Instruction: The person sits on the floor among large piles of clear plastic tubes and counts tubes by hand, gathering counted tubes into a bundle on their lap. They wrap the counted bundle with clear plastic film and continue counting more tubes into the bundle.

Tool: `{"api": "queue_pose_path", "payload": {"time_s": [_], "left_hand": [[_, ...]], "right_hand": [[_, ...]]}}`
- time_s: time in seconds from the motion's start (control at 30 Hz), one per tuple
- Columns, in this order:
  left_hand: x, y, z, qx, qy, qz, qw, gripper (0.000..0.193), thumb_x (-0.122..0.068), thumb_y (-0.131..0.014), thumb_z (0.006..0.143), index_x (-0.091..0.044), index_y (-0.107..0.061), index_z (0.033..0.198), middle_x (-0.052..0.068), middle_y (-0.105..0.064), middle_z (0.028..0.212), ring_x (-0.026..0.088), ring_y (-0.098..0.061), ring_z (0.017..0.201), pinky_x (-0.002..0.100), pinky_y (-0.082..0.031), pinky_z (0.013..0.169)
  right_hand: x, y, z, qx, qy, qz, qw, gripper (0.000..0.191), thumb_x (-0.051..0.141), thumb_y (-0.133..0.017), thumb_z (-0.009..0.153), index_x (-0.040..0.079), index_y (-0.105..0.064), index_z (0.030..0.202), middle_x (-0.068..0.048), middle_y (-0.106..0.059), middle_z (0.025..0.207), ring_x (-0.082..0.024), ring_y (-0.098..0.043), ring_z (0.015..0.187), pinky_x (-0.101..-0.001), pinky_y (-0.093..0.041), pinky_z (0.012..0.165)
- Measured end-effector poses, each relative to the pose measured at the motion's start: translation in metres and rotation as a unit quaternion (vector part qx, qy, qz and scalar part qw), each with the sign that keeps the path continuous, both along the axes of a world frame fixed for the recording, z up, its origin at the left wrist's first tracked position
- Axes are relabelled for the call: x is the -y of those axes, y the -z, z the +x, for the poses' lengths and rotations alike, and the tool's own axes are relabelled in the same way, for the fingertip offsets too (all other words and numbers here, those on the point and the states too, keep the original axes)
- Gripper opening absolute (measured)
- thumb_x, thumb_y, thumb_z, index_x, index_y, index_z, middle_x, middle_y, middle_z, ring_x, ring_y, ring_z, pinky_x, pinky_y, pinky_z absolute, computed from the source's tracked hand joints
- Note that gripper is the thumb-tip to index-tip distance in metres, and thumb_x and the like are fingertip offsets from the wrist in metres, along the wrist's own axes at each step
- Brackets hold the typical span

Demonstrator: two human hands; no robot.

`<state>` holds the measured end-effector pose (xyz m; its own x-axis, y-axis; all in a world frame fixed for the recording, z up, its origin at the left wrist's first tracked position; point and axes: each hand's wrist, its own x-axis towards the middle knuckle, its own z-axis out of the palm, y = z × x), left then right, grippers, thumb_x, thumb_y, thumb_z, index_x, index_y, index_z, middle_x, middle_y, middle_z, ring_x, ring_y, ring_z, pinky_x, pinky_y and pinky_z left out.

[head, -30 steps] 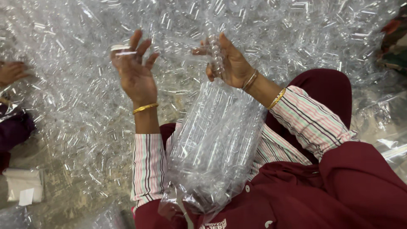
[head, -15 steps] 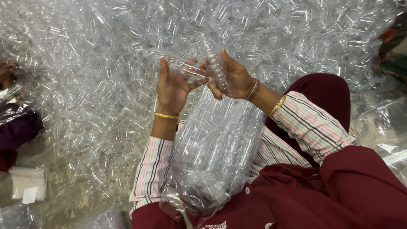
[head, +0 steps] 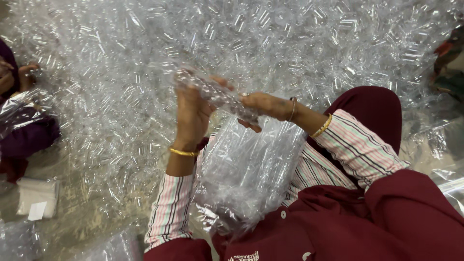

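Observation:
My left hand grips a handful of small clear plastic tubes and tips them toward the mouth of a clear plastic bag that stands in my lap, filled with more tubes. My right hand holds the bag's top edge, fingers pinched on the plastic right beside the left hand. Both wrists wear gold bangles over striped sleeves.
A huge heap of clear plastic tubes covers the floor ahead. Another person's hand and purple clothing sit at the left edge. A white folded cloth lies at lower left. More clear bags lie at right.
My left hand, spread open over the heap a second ago, has closed on tubes and swung right to meet the right hand at the bag's mouth.

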<state>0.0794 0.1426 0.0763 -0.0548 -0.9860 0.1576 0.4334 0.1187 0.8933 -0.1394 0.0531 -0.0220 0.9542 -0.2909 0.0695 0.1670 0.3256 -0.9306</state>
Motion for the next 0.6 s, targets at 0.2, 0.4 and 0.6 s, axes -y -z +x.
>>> {"api": "queue_pose_path", "payload": {"time_s": [0.2, 0.4, 0.6], "left_hand": [[-0.053, -0.031, 0.024, -0.032, -0.143, -0.161, 0.976, 0.065, -0.032, -0.061, 0.107, -0.023, -0.023, 0.160, 0.014, -0.052, 0.155, 0.028, -0.064, 0.127, 0.044, -0.060, 0.101], [-0.137, -0.051, 0.032, 0.426, -0.216, -0.032, 0.878, 0.037, -0.019, -0.070, 0.105, -0.008, -0.063, 0.140, 0.012, -0.057, 0.137, 0.024, -0.061, 0.125, 0.038, -0.058, 0.105], [-0.154, -0.005, 0.014, 0.410, -0.094, 0.071, 0.904, 0.062, -0.006, -0.081, 0.082, -0.005, -0.053, 0.138, 0.008, -0.064, 0.125, 0.020, -0.062, 0.112, 0.033, -0.052, 0.096]], "right_hand": [[-0.010, -0.048, -0.014, -0.069, 0.094, -0.345, 0.931, 0.055, 0.055, -0.050, 0.104, 0.003, -0.065, 0.114, -0.007, -0.062, 0.071, -0.019, -0.064, 0.061, -0.0337, -0.052, 0.061], [-0.035, -0.122, -0.044, -0.153, 0.264, -0.766, 0.566, 0.057, 0.065, -0.069, 0.095, 0.015, -0.072, 0.122, -0.006, -0.070, 0.094, -0.024, -0.065, 0.079, -0.0431, -0.052, 0.073], [-0.083, -0.155, -0.011, 0.080, 0.412, -0.838, 0.350, 0.040, 0.044, -0.071, 0.107, 0.041, -0.060, 0.145, 0.000, -0.047, 0.155, -0.022, -0.032, 0.153, -0.0702, -0.006, 0.128]]}}
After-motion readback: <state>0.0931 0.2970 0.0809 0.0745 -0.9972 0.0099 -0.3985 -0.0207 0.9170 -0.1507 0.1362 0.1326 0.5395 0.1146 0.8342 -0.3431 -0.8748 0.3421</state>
